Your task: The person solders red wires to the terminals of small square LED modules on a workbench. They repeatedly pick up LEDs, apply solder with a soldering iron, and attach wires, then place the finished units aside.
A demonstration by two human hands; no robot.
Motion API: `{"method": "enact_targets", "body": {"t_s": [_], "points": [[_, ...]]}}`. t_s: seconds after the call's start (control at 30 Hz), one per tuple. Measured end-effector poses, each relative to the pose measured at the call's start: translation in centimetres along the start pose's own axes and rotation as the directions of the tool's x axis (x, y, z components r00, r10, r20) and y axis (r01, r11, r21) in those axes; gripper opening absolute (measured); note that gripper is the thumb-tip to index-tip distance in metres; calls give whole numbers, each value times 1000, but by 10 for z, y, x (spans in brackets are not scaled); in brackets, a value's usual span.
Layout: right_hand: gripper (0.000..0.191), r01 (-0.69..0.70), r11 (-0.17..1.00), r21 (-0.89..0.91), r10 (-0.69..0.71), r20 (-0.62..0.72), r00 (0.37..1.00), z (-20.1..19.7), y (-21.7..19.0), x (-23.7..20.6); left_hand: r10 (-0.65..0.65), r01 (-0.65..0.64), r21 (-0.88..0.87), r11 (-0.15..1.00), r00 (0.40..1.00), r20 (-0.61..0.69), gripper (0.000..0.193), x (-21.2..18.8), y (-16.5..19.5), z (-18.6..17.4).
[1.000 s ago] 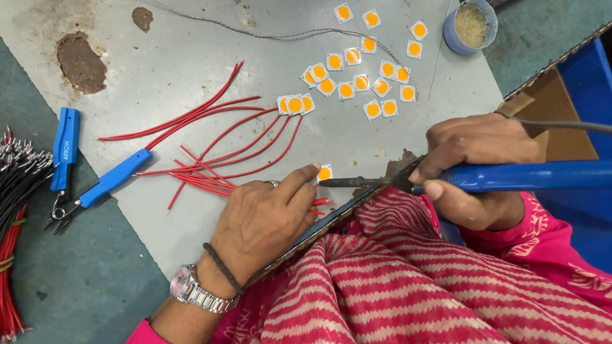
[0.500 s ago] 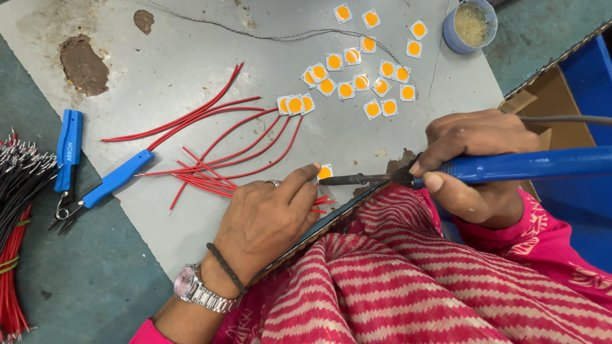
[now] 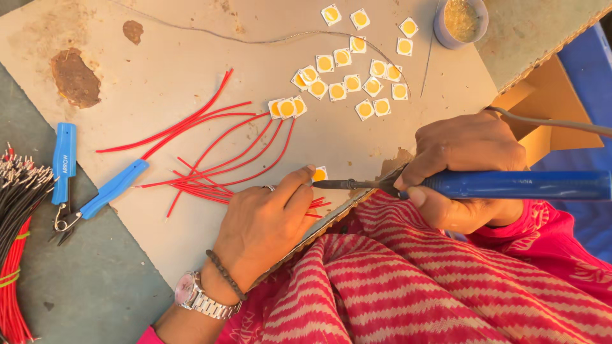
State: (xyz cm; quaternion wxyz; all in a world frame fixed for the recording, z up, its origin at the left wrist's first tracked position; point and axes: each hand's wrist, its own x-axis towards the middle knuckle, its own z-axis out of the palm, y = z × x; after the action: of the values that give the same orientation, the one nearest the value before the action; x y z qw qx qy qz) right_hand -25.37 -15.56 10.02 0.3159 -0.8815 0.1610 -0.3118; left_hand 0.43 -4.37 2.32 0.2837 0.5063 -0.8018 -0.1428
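A small white square chip (image 3: pixel 319 174) with a round yellow middle is seen on the flat cardboard sheet (image 3: pixel 159 70) that serves as the counter, near the sheet's front edge. It is pressed down by the fingertips of the left hand (image 3: pixel 264 223), which lies flat with its fingers close together and reaches toward 1 o'clock. A watch and a dark band are worn on that wrist.

A blue soldering iron (image 3: pixel 510 185) is gripped by the right hand (image 3: pixel 462 169), with the fingers curled tightly around the handle. Its thin metal tip points toward 9 o'clock and is brought right up to the chip.

Loose red wires (image 3: pixel 210 150) are spread at 10 o'clock from the left hand. More yellow chips (image 3: pixel 350 83) are scattered at 12 o'clock. A small round pot (image 3: pixel 460 22) is seen farther back. Blue-handled cutters (image 3: pixel 70 185) are laid at 9 o'clock, beside a bundle of black and red wires (image 3: pixel 16 210).
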Motion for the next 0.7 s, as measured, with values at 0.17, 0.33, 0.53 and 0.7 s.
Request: {"method": "enact_targets", "body": {"t_s": [0.17,0.33,0.53,0.7], "points": [[13,-73,994,77,82,-116,990,-8,5,-8,-6,6,-1,1000,1000,12,21,0,1,1],[15,-124,987,99,143,-217,966,-12,11,-15,-5,6,-18,1000,1000,30,23,1,1,0],[15,-97,987,128,123,-214,969,-11,11,-12,-9,11,-41,999,999,44,27,1,1,-3],[12,-81,991,104,95,-138,986,-3,11,-8,7,-5,-41,999,999,43,24,2,0,-5]]}}
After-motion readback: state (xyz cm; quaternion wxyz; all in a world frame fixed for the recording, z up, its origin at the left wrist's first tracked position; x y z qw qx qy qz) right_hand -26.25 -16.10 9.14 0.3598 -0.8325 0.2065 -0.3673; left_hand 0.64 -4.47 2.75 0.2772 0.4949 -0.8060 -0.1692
